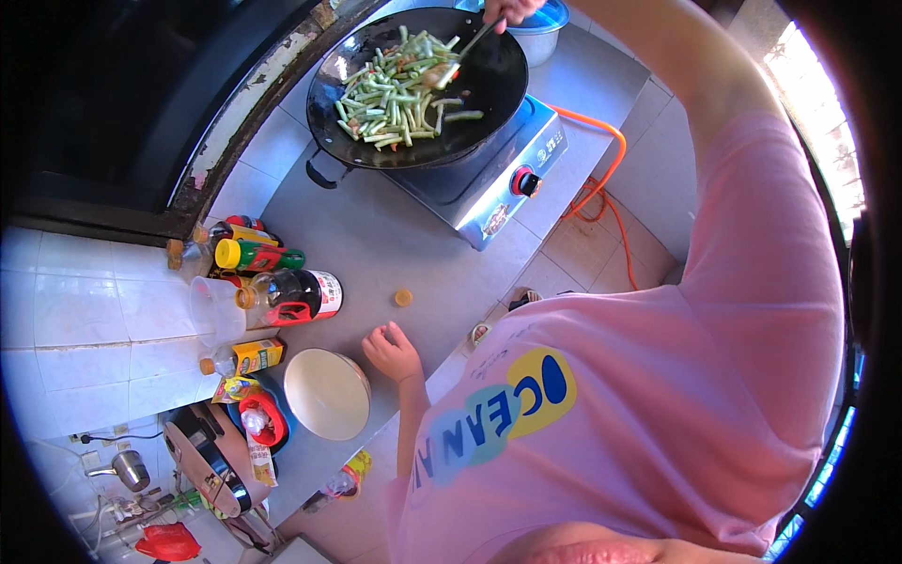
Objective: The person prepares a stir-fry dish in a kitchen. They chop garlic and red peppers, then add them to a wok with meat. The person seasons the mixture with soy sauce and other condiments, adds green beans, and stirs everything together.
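Observation:
My right hand (513,10), partly cut off by the top edge, grips the handle of a metal cooking spatula (480,38). The spatula's blurred head is among cut green beans (394,95) with small reddish bits, in a black wok (486,106). The wok sits on a portable gas stove (486,190) with a black and red knob. My left hand (392,354) is over the counter's near edge, fingers loosely curled and nothing seen in it. Beside it are a cream-coloured bowl (326,395) and a small yellow-orange bottle cap (402,297).
Along the tiled wall stand a large dark sauce bottle (299,295), a green bottle (261,255), a clear plastic container (218,310) and a rice cooker (218,462). A lidded pot (539,35) is behind the wok. An orange gas hose (619,144) drops off the counter edge.

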A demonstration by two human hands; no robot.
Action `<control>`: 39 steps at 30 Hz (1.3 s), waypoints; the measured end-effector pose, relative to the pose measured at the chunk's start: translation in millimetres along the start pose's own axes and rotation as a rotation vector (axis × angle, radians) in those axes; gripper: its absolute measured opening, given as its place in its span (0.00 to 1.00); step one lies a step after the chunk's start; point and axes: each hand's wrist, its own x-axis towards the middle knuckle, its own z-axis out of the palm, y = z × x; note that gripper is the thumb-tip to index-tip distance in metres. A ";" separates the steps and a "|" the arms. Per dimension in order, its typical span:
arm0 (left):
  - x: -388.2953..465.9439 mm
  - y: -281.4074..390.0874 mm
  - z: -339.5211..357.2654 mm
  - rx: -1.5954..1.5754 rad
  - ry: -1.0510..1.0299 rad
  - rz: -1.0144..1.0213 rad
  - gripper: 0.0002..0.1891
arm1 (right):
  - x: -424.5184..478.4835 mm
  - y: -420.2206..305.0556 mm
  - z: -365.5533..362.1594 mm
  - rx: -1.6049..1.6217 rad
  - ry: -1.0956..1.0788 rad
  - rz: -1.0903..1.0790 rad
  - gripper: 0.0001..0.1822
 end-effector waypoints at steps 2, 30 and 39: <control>-2.9 0.4 0.7 -0.004 0.016 -0.036 0.11 | 1.0 5.6 29.5 -0.026 0.129 -0.180 0.13; -0.4 11.2 -9.1 -0.011 -0.103 -0.167 0.14 | -123.7 -11.9 62.7 -1.022 0.977 -0.626 0.12; 1.5 11.7 -8.0 -0.004 -0.118 -0.136 0.15 | 77.8 -44.1 -74.1 -0.434 0.173 0.027 0.14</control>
